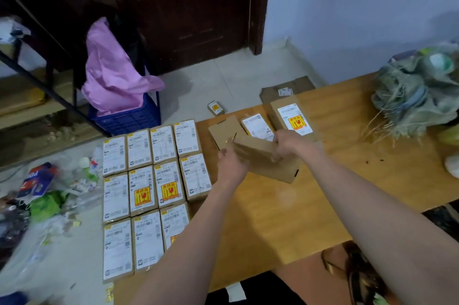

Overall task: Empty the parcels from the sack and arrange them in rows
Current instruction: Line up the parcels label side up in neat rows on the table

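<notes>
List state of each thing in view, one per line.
held box: plain side up, tilted, off the table
left hand: grips the box's left end
right hand: grips its top edge
arranged parcels: labels up, in rows
green sack: slumped on table
door: closed

Your rows of parcels [151, 188] lie left on the counter [285, 217]; three parcels [258, 126] sit behind your held box [265, 160]; the sack [417, 96] lies far right.
</notes>
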Demonstrator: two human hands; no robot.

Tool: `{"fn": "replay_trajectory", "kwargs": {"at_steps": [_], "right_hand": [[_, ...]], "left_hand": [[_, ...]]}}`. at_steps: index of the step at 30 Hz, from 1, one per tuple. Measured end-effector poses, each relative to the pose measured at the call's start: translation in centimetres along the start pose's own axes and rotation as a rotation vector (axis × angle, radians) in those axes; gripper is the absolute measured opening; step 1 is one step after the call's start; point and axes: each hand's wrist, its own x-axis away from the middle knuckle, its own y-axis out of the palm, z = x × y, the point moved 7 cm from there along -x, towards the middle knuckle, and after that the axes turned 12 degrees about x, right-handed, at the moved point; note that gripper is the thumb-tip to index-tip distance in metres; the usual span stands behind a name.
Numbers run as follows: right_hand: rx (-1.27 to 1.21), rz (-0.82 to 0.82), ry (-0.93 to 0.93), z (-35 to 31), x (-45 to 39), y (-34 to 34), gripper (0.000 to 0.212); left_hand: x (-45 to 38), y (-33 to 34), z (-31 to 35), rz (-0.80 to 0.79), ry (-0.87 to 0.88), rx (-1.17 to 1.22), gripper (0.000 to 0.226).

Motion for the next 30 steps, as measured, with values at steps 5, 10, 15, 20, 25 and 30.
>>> {"fn": "replay_trajectory", "kwargs": {"at_steps": [5,10,15,20,25,30], "right_hand": [[0.044,-0.036,-0.053,3.8,1.0,1.7,0.035],[0.09,0.019,0.001,5.9,0.4,3.8,0.03],[0.163,0.034,0.128,8.0,-0.5,5.1,0.042],[0.143,-0.132,0.175,8.6,-1.0,4.8,0.07],[-0.273,0.229,0.142,6.9,-2.6,0.0,0.043],[-0.421,0.102,0.053,2.4,-5.2,-0.6,0.028]], "left_hand": [[-0.6,3.4,0.8,-0.13,0.028,-0.132,0.088],[-0.5,6.2,-0.2,-0.207,-0.017,-0.164,0.082],[-0.7,7.5,-1.1,-0.231,-0.058,-0.17,0.073],[-0.9,8.5,-0.8,-0.243,-0.095,-0.115,0.069],[-2.4,8.5,-0.1,-0.215,-0.11,-0.074,0.063],[-4.8,7.5,1.4,-0.132,-0.161,0.032,0.052]]}}
